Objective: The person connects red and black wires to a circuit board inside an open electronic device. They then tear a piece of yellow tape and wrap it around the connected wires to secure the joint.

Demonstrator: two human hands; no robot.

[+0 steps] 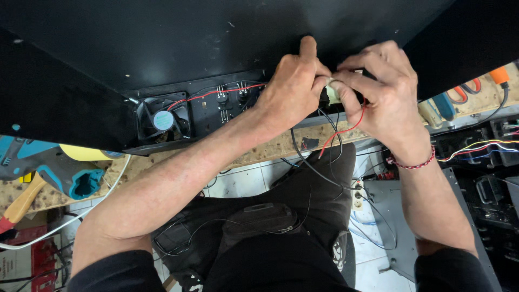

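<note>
A large black metal case [178, 43] lies tilted on a worn workbench [270, 148], its inner panel facing me. My left hand [292, 86] and my right hand [381, 92] meet at the panel's right end, fingers pinched around a small pale part [333, 93] and its wires. Red and black wires [338, 132] hang down from between the hands. Exactly what each finger grips is hidden. A small black cooling fan [162, 120] sits at the panel's left, and a red wire [227, 91] runs along the panel toward my left hand.
A teal power tool [59, 170] and a wooden handle [21, 203] lie on the bench at the left. Orange and blue handled tools [459, 97] rest at the right, above black electronics with coloured wires [486, 148]. A grey metal plate [389, 216] lies on the floor.
</note>
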